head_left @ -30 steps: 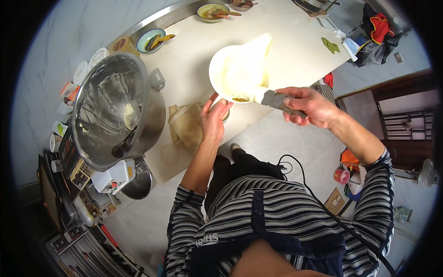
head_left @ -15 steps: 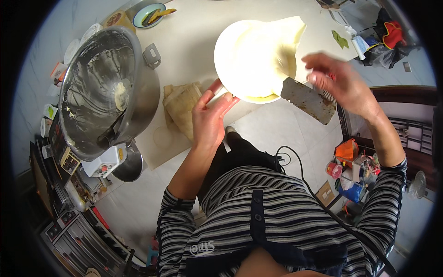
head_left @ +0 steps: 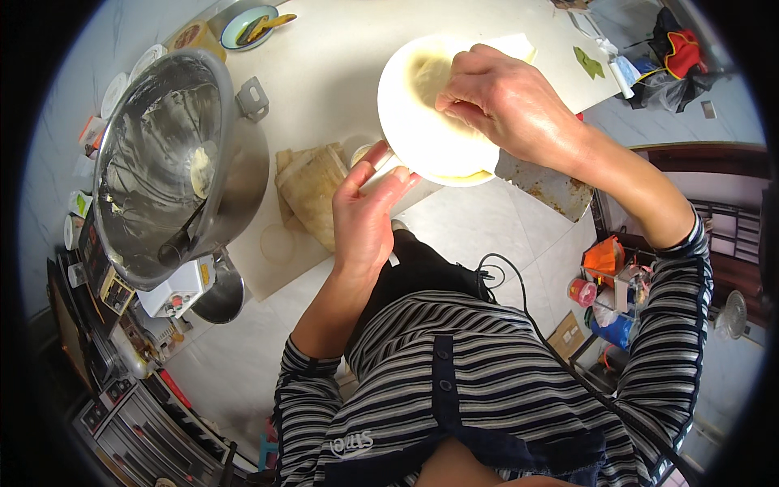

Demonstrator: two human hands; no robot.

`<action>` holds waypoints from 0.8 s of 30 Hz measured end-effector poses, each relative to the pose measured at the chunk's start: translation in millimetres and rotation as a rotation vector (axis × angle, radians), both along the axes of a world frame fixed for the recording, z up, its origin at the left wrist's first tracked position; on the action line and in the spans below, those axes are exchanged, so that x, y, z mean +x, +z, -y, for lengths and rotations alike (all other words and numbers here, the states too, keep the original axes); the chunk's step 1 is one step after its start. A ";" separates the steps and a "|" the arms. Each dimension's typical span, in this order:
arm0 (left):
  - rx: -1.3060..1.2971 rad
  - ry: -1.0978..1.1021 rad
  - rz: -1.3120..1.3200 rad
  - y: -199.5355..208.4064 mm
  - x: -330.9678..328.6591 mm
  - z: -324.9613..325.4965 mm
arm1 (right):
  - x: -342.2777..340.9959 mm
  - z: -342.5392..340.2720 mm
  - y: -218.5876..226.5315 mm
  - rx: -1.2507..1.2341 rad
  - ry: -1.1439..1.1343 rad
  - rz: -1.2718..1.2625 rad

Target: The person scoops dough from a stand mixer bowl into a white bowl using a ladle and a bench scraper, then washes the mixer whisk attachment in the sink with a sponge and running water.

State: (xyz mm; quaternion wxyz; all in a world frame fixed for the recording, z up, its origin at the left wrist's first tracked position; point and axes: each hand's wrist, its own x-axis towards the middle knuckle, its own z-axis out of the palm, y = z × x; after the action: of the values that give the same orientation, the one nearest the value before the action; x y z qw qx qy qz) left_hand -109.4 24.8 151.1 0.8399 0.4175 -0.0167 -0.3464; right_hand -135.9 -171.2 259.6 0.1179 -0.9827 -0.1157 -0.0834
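Observation:
A white jug (head_left: 399,97) with pale, creamy contents is in front of me, tilted toward the counter's near edge. My left hand (head_left: 369,207) grips its pale handle (head_left: 381,172) at the near left side. Over the jug's opening is my right hand (head_left: 507,101), its fingers bunched together and pointing down inside the rim. Whatever those fingertips hold, if anything, is hidden. Below my right wrist a flat, brown-stained metal blade (head_left: 552,191) pokes out past the jug. A folded beige cloth (head_left: 312,191) lies beside my left hand.
A large steel mixing bowl (head_left: 243,162) with cream smears and a dark-handled tool (head_left: 174,247) stands at left. Behind it is a small blue-rimmed dish (head_left: 235,32). A green leaf (head_left: 588,62) lies on the pale counter (head_left: 333,57), with bags (head_left: 682,57) at far right.
My right hand has swung left from beside the jug to over its opening, and its fingers have closed together. The left hand keeps its grip on the handle.

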 end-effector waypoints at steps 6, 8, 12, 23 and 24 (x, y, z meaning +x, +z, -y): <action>0.000 -0.014 -0.002 -3.4 0.2 -1.3 | 1.4 -0.9 -6.6 0.007 -0.009 -0.057; 0.005 -0.018 -0.003 -4.2 0.2 -0.7 | 1.2 -1.2 -7.9 0.002 -0.014 -0.070; 0.014 -0.015 0.000 -3.8 -0.4 0.6 | 0.9 -1.6 -10.8 -0.020 -0.019 -0.080; -0.004 -0.030 -0.011 -3.8 1.6 5.7 | 0.6 14.2 -1.3 0.711 -0.286 -0.476; 0.001 -0.029 -0.023 -4.3 1.8 6.6 | 1.3 16.9 0.4 0.748 -0.319 -0.497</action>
State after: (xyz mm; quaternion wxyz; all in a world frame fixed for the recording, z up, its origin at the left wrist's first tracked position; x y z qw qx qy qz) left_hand -107.6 18.3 146.8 0.8347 0.4136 -0.0130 -0.3634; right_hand -134.6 -188.1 260.1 0.4736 -0.8684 0.1065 0.1013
